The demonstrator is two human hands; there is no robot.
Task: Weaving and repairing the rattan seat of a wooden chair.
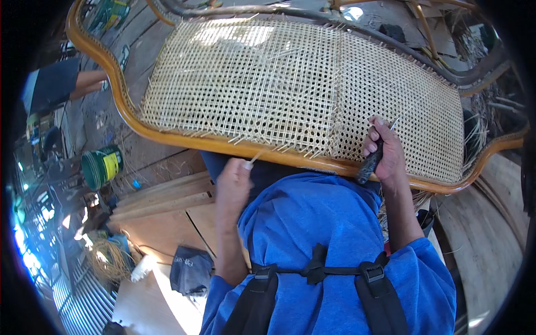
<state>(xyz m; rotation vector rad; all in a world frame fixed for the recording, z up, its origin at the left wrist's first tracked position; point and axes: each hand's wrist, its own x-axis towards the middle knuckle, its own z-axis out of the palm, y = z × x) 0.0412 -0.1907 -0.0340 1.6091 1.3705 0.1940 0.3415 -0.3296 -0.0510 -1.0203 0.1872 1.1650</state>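
Note:
A wooden frame [184, 139] with a curved, varnished edge lies across in front of me, filled with pale woven cane webbing [251, 84]. Short loose strand ends stick up along its near edge. My left hand [233, 177] is just off that edge, its thumb and fingers pinching a thin cane strand [258, 156]. The hand is slightly blurred. Over the right part of the webbing, my right hand [386, 149] is closed around an awl-like tool [367, 166] with a dark handle. Its thin metal tip points up and away from me.
Green buckets [102, 167] stand on the plank floor at left and far left. A person's leg [89, 78] shows beyond the frame's left end. At lower left are a bundle of cane strands [110, 259], a dark pouch [191, 271] and boards [164, 195]. Other curved frame pieces lie behind.

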